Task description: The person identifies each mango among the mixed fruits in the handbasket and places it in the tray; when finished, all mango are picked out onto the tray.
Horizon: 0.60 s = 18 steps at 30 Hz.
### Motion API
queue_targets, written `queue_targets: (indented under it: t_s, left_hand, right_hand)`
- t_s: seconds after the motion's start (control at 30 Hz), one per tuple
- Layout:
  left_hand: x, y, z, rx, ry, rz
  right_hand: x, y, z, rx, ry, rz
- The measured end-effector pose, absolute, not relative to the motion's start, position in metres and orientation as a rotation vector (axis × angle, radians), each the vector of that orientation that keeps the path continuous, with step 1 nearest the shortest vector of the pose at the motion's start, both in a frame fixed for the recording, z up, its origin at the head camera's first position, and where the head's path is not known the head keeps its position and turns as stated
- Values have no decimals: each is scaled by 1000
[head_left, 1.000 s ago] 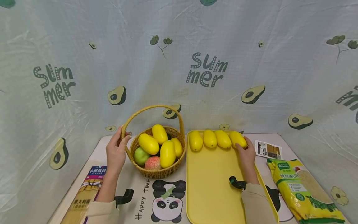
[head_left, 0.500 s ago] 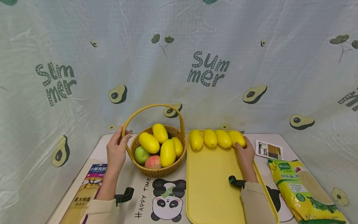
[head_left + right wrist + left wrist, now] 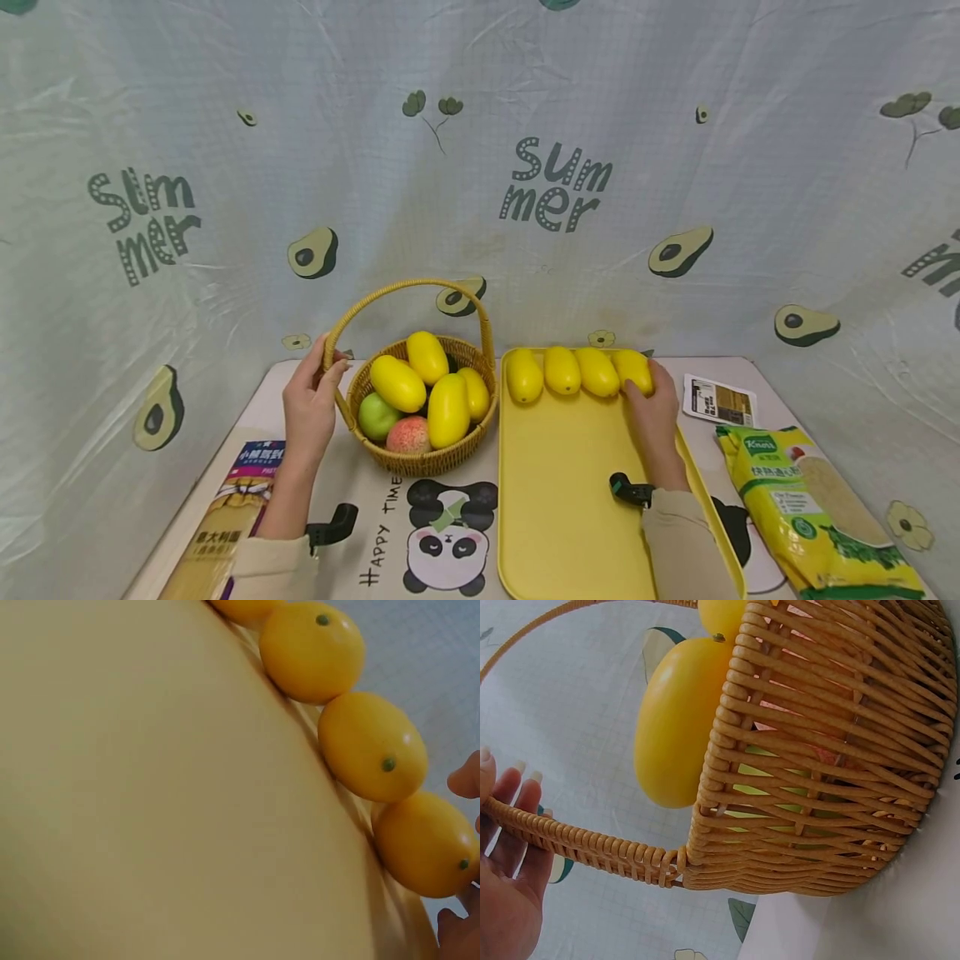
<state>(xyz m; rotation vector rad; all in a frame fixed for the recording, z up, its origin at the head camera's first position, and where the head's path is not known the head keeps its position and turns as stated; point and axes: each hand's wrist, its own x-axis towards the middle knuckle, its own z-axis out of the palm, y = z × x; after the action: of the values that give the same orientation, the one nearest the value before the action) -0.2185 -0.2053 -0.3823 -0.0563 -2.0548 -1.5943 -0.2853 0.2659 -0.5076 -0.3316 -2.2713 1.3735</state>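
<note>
My left hand (image 3: 309, 404) holds the side of the tall handle (image 3: 592, 849) of a wicker basket (image 3: 442, 458), with thumb and fingers around it. In the basket lie several yellow mangoes (image 3: 397, 383), a green apple (image 3: 377, 417) and a peach (image 3: 409, 435). On the right, a row of mangoes (image 3: 562, 371) lies along the far edge of a yellow tray (image 3: 570, 483). My right hand (image 3: 654, 412) grips the outer end of the rightmost mango (image 3: 424, 844), thumb on the near side. This mango touches its neighbour. Only fingertips show in the right wrist view.
A yellow Knorr bag (image 3: 817, 508) lies right of the tray, with a small white-and-brown packet (image 3: 720, 402) behind it. A pasta packet (image 3: 225, 525) lies at the left. Patterned plastic sheeting (image 3: 450, 167) encloses the back and sides.
My right hand has shifted slightly left with the rightmost mango, which now sits closer against the row. My left hand stays on the basket handle.
</note>
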Motion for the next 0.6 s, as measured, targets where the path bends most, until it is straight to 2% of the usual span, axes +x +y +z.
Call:
queue_targets:
  t_s: [0.37,0.6]
  left_hand:
    - [-217,-204,-385,-74,-2059,-1566]
    - [-220,-207,-387,-55,-2075,-1548]
  right_hand:
    - [-280,260,-491,-198,-2267,1194]
    - [-272,246,-472,-59,-2179,1266]
